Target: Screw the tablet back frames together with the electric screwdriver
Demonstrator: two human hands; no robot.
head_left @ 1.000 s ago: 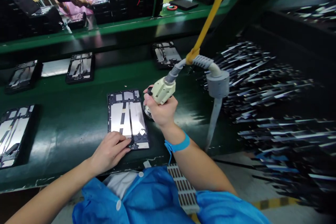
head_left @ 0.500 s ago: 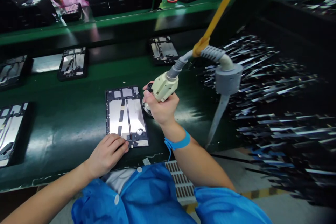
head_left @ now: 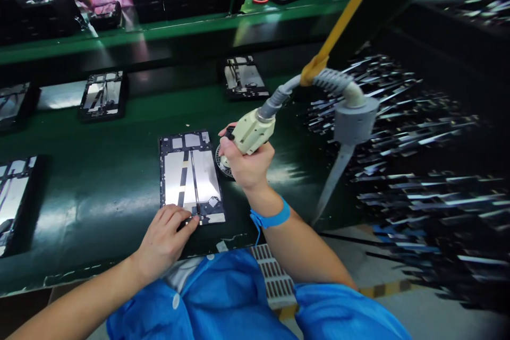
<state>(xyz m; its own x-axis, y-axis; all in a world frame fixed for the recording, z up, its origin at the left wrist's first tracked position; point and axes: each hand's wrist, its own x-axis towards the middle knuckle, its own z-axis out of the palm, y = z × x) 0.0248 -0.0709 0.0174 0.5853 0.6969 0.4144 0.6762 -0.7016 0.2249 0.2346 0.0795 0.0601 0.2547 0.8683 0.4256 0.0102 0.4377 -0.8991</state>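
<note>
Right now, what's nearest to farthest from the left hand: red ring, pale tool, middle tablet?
1. Middle tablet: the left hand touches its near end.
2. Pale tool: to the right, in the right hand.
3. Red ring: on the far green ledge.

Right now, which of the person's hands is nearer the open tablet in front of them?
The left hand: its fingertips are on the tablet's near end. The right hand is off its right side, gripping the pale handheld tool.
</note>
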